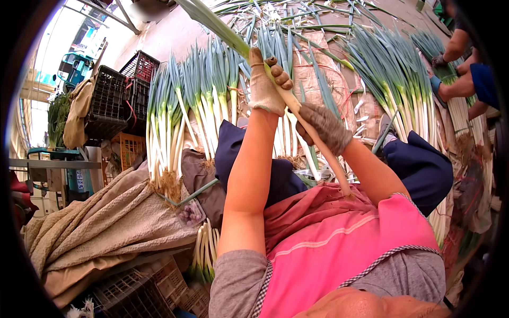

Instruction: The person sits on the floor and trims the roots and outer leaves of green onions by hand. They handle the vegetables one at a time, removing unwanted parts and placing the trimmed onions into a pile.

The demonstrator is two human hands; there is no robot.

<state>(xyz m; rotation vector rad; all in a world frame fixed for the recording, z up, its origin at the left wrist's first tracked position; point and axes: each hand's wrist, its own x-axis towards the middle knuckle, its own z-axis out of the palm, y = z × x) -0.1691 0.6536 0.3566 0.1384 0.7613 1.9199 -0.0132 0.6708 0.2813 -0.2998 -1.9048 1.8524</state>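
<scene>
A long leek-like green onion runs slantwise across my lap, its green leaf end pointing up and away and its root end over the pink apron. My left hand, in a dirty work glove, is wrapped around the upper stalk. Lower down, my gloved right hand grips the pale shank with the fingers behind it. Beneath the hands, more white stalks lie between my knees, partly covered by my arms. Just left of my knee stands a row of green onions with roots toward me.
Another green onion bundle lies at right, near a co-worker's gloved hands. Black plastic crates are stacked at left above a beige woven cloth. Cut leaves litter the floor ahead. A black crate sits at lower left.
</scene>
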